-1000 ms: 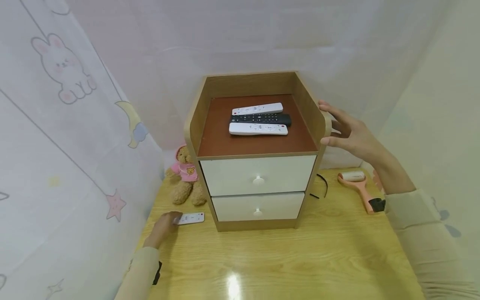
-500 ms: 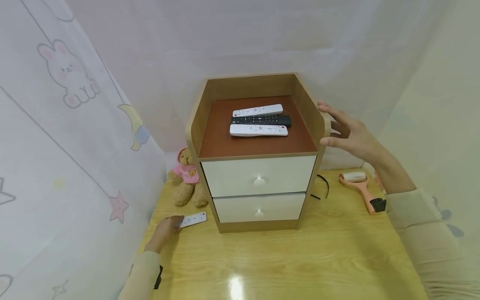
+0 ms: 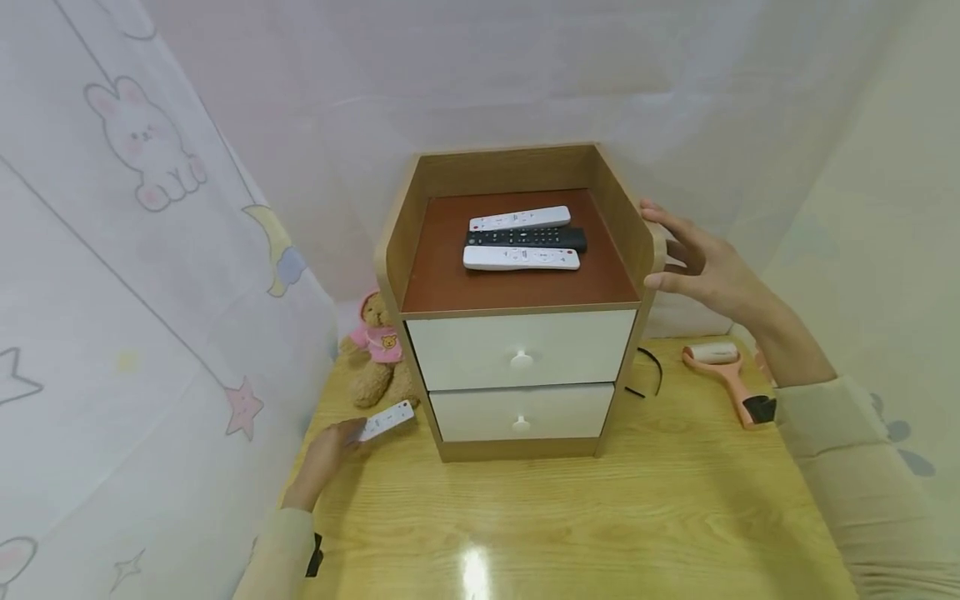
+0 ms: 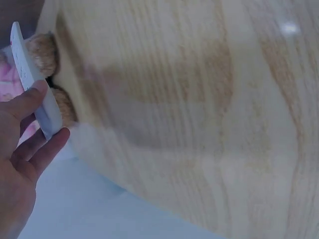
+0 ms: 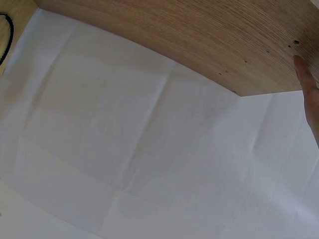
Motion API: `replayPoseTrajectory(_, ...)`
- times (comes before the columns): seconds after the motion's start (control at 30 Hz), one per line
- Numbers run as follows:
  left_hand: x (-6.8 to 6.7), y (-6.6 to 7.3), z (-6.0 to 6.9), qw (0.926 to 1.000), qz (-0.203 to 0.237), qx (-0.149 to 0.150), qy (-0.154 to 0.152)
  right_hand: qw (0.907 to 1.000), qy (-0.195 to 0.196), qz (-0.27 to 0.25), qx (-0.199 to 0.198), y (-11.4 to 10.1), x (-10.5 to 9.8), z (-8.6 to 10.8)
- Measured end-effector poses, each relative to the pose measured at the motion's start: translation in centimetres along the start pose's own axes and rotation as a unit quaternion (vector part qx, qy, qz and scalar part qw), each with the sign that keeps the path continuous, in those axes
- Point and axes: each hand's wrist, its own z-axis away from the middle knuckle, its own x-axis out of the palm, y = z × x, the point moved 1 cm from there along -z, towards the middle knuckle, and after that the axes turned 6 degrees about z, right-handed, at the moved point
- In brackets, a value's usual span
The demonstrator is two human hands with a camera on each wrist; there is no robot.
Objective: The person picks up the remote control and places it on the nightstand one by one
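My left hand [image 3: 327, 454] pinches a white remote control [image 3: 387, 420] by its near end, left of the cabinet. In the left wrist view the remote [image 4: 33, 79] sits between thumb and fingers, lifted off the table and tilted. My right hand [image 3: 708, 267] touches the right side panel of the small wooden cabinet [image 3: 525, 450], thumb at its front edge, fingers spread along the outside. On the cabinet's brown top lie a white remote [image 3: 520, 218], a black remote [image 3: 525, 239] and another white remote [image 3: 521, 258], side by side.
A teddy bear [image 3: 385, 346] in pink sits left of the cabinet, behind the held remote. To the right lie an orange lint roller [image 3: 723, 375] and a thin black band [image 3: 654, 367]. Two white drawers [image 3: 480, 354] face front. Printed cloth [image 3: 150, 333] hangs at the left.
The remote in my left hand has come up off the table, its far end rising and turning toward the back. My right hand stays at the cabinet's side. The head view has shifted slightly.
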Motion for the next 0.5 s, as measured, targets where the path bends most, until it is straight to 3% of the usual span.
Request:
replayPoseTrajectory(0.13, -1.2, 1.0, -0.3, 0.9996, -0.011, 0.003, 0.026, 1.0, -0.001, 0.001, 0.002, 0.5, -0.1, 0.0)
replayPoseTrajectory(0.33, -3.0, 2.5, -0.4, 0.9977, -0.019, 0.018, 0.063, 0.9999, 0.0, 0.014, 0.006, -1.2, 0.1, 0.2)
replayPoseTrajectory(0.5, -4.8, 3.5, -0.3, 0.9958, -0.039, 0.004, 0.083, 0.9999, 0.0, 0.014, 0.007, -2.1, 0.2, 0.2)
